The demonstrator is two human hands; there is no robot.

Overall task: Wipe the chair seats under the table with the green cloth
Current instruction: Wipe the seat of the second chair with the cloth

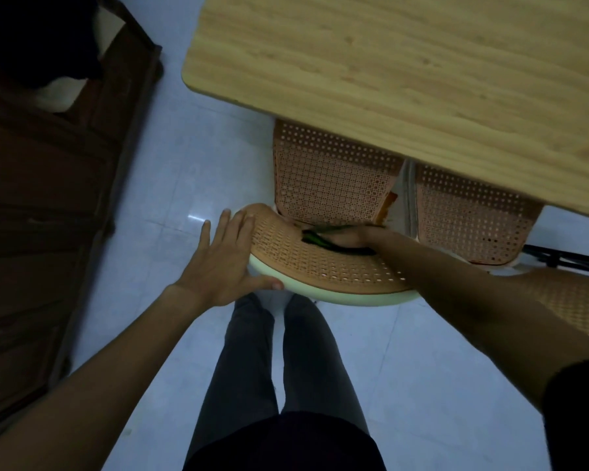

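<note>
An orange woven chair point(334, 185) stands half under the wooden table point(405, 69), its seat showing in front of the table edge. Its curved backrest point(306, 266), with a pale green rim, is nearest me. My left hand point(221, 256) lies flat on the backrest's left end, thumb hooked under the rim. My right hand point(349, 236) reaches over the backrest and presses a dark green cloth point(315, 239) where the seat meets the backrest; most of the cloth is hidden under the hand.
A second orange woven chair point(473, 219) stands to the right under the table. A dark wooden cabinet point(45, 198) fills the left side. Pale floor tiles point(170, 185) lie between cabinet and chair. My legs point(279, 362) stand right behind the backrest.
</note>
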